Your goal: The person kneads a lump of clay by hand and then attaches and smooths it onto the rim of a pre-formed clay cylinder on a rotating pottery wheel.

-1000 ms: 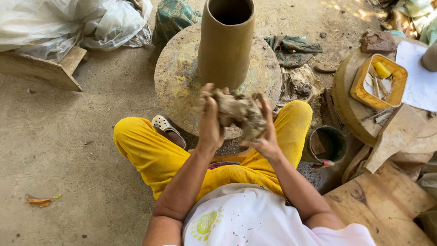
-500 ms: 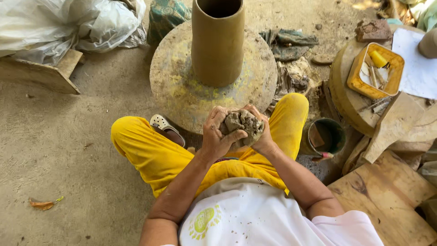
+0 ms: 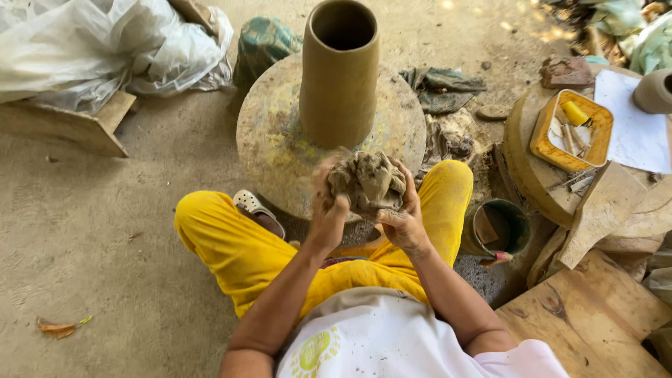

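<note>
I see both hands, left hand point(image 3: 327, 210) and right hand point(image 3: 404, 215), clamped together on a clay lump point(image 3: 367, 180) at frame centre, below the tall clay cylinder point(image 3: 339, 77).

grey-brown clay lump point(image 3: 367, 182), yellow trousers point(image 3: 231, 245), ochre cylinder point(image 3: 339, 77)

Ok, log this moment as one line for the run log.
left hand: gripping clay lump | right hand: cupping clay lump | lump: held above turntable edge | tall clay cylinder: upright on turntable, untouched
</note>
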